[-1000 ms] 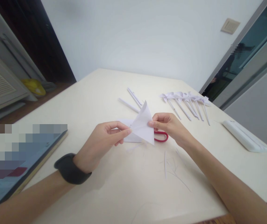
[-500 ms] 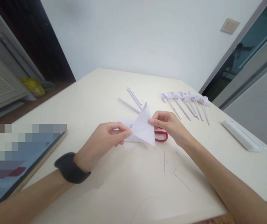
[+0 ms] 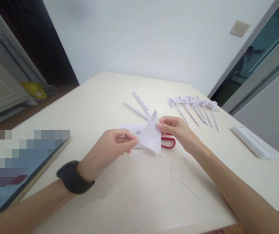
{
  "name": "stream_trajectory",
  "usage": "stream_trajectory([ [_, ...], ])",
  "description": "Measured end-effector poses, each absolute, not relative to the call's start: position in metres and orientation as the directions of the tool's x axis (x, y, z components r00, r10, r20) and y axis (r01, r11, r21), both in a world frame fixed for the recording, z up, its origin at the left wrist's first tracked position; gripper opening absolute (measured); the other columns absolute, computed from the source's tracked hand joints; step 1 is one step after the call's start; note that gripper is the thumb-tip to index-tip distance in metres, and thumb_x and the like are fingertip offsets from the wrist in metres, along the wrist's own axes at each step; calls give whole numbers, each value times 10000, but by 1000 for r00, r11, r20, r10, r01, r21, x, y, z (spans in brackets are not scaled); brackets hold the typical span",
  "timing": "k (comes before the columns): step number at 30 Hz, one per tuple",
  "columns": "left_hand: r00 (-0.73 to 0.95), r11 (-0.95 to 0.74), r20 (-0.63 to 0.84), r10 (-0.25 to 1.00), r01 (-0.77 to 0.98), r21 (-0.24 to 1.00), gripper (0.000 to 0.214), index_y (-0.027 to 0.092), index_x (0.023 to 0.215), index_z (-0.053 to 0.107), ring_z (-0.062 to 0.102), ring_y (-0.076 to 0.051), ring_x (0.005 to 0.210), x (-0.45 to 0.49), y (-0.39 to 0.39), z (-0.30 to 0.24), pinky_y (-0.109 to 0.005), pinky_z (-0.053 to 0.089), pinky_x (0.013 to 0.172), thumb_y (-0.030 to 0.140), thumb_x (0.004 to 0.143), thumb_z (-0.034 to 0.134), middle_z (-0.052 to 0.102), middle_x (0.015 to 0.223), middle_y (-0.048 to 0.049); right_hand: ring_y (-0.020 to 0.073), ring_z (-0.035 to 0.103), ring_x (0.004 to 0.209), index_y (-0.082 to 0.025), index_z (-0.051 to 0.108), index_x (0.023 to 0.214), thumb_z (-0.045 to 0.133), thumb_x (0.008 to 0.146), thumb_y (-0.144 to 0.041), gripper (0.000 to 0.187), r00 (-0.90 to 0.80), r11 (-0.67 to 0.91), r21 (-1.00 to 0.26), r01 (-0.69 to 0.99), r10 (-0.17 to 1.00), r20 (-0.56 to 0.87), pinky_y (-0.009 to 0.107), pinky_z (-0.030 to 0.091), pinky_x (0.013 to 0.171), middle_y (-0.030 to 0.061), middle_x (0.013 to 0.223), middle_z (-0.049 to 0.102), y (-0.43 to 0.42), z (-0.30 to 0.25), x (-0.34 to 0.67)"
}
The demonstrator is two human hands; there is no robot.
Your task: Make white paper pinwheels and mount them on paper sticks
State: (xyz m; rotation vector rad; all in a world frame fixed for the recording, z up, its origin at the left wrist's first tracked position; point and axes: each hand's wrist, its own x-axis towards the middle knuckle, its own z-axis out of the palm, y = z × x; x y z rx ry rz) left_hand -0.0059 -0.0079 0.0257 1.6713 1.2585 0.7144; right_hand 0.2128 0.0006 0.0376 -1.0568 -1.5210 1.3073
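A small sheet of white paper, creased and curling at its corners, is held up above the table between both hands. My left hand, with a black band on the wrist, pinches its left corner between thumb and fingers. My right hand grips the upper right edge, its thumb on the near side. Behind the sheet lies a pair of scissors with red handles; the paper partly covers it. Under the scissors' tips is more white paper. Rolled white paper sticks lie just beyond.
Several paper pinwheels on sticks lie in a row at the back right. A pale white packet rests at the right edge. A tablet-like device stands at left. Thin paper scraps litter the near cream table.
The held paper has shifted and turned slightly, with its top corner a little lower and to the right. More of the scissors' tips now shows. Both hands keep their hold.
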Motion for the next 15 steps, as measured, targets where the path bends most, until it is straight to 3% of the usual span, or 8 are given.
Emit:
stream_trajectory([
  [6,334,-75,-78,939,423,903,208,208,714,629,454,-120,528,-8,-7,25,-223,291,482,401,774,583,524,535,37,86,507,630,-167,573,715,650,760,-307,166,-246,111,-994,-11,963,110,212,394,588,-12,709,568,0,35,212],
  [15,324,-81,-61,944,408,909,195,210,698,634,472,-122,524,-6,-7,27,-215,302,466,389,765,594,526,525,39,86,486,601,-172,521,673,649,764,-321,216,-196,143,-990,4,971,139,215,359,556,-24,663,536,-1,33,210],
])
